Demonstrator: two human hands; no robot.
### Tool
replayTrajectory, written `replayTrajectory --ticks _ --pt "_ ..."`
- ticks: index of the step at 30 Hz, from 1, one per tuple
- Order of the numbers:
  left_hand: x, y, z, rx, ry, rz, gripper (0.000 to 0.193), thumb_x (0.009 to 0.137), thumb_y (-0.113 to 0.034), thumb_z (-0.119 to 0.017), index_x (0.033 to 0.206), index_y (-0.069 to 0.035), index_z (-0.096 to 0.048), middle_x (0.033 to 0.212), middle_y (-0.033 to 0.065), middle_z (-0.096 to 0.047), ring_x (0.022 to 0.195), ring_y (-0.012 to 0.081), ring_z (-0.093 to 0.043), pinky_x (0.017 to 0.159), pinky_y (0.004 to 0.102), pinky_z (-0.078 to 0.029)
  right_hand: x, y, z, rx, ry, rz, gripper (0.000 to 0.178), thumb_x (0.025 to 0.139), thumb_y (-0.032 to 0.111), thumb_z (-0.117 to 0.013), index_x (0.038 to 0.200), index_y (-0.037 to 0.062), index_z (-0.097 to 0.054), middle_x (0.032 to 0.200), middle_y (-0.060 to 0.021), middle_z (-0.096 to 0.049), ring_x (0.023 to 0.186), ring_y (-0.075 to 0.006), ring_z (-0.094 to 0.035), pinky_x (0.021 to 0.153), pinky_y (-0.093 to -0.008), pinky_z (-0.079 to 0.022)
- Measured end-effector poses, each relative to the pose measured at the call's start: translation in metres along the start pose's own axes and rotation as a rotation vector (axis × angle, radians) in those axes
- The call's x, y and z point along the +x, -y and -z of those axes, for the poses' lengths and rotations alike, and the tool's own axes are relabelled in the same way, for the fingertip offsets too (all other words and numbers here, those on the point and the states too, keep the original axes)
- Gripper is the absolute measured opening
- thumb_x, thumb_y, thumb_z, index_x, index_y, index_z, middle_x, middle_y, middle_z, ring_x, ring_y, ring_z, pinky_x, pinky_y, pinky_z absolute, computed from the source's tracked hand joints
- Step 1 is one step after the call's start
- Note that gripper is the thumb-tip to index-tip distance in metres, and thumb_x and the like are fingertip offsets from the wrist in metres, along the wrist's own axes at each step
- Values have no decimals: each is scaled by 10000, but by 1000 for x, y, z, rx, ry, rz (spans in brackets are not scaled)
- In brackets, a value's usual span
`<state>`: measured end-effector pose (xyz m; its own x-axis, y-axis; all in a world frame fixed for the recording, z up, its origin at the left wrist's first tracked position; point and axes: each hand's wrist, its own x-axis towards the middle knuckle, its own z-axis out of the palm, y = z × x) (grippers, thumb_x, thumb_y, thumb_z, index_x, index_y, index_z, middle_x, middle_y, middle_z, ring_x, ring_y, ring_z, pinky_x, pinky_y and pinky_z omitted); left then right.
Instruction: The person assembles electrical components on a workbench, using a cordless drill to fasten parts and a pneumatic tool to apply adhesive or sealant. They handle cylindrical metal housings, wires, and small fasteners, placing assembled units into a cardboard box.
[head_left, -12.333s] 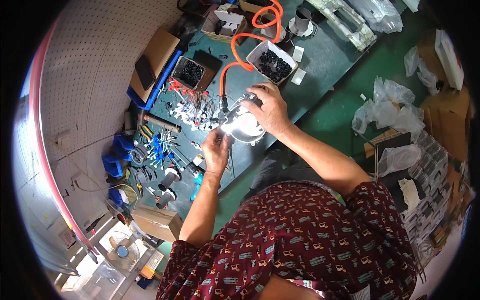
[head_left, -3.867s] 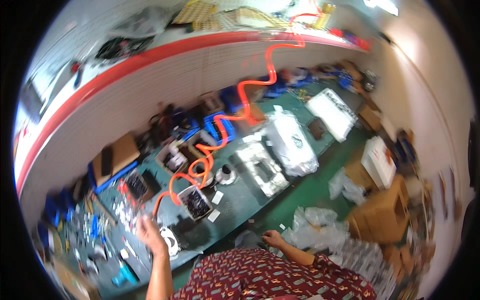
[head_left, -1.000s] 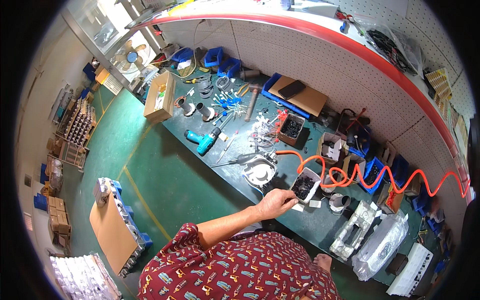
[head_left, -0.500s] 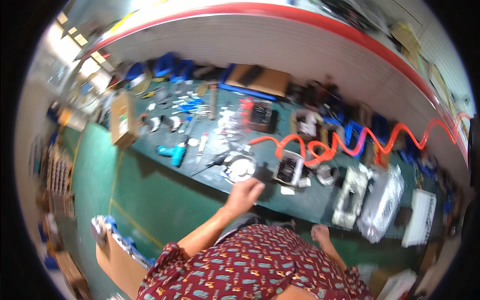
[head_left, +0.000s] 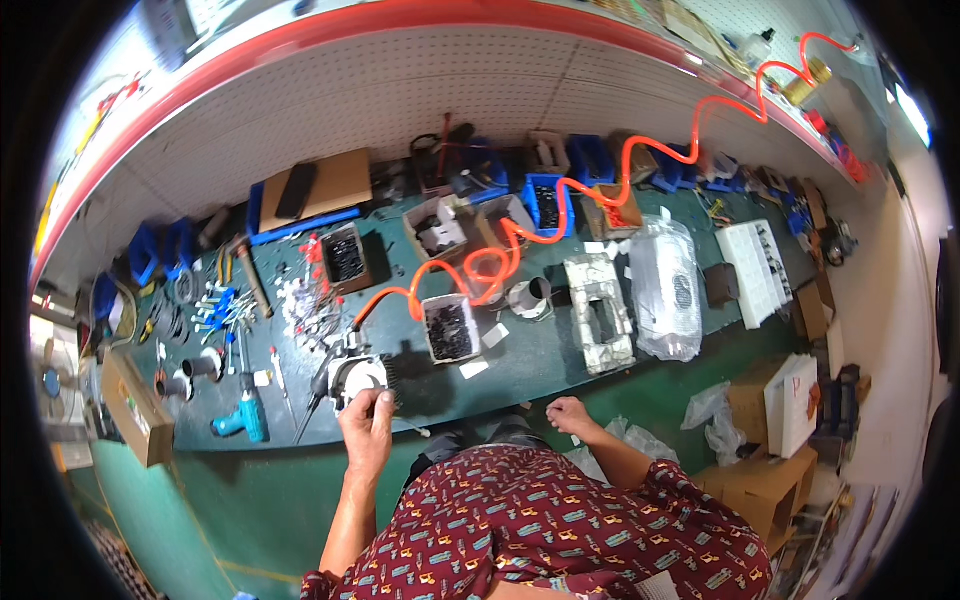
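Just in front of the table edge, my left hand (head_left: 367,432) is closed, its thumb and fingertips at the near rim of a round white-topped metal unit (head_left: 360,378) with fins. Whatever lies between these fingers is hidden. A thin white cable (head_left: 413,428) runs out to the right of this hand. My right hand (head_left: 572,416) hangs before the table edge with its fingers curled together, and I cannot make out whether it pinches something small. An orange coiled air hose (head_left: 418,292) ends at a dark fitting behind the metal unit.
On the green table (head_left: 460,392) lie a teal power drill (head_left: 243,418), a hammer (head_left: 255,280) and a box of black small parts (head_left: 452,328). Further right are a whitish cast frame (head_left: 600,318) and a plastic-wrapped part (head_left: 667,290). A cardboard box (head_left: 140,408) overhangs the left front edge.
My view has swung to the right, so the table things have shifted left in it. The left hand stays by the round metal unit; the right hand has risen closer to the table edge.
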<state>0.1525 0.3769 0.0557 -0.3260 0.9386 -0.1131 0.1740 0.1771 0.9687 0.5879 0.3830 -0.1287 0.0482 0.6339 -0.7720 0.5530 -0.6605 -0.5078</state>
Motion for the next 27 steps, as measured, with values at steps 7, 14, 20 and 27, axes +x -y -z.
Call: replayTrajectory --ticks 7,14,20,27 --pt "23 -22 -31 -52 113 2 150 1005 -94 -658 920 23 -700 725 -29 -605 659 51 -499 585 229 -411 4 -11 16 142 -276 286 189 939 108 -633 1071 3 -717 851 -53 -732 704 -115 -682 577 -276 -550" --pt "39 -46 -90 110 137 3 235 1036 -201 -644 950 12 -690 746 -14 -613 624 51 -508 548 226 -409 30 6 58 218 -691 483 173 903 92 -667 1022 -19 -727 837 -164 -737 740 -242 -719 714 -367 -562" --pt "33 -58 -178 248 137 -11 229 1017 -178 -640 908 19 -684 709 -1 -611 593 58 -511 525 244 -406 63 21 126 300 -681 603 210 929 121 -657 1071 -20 -716 924 -169 -740 843 -242 -715 779 -351 -556" --pt "36 -82 -266 285 257 -77 221 1024 -149 -639 883 20 -656 686 -9 -581 592 52 -490 526 244 -387 81 8 197 228 -649 668 176 930 124 -642 1027 -4 -713 966 -217 -723 918 -396 -705 810 -421 -559"
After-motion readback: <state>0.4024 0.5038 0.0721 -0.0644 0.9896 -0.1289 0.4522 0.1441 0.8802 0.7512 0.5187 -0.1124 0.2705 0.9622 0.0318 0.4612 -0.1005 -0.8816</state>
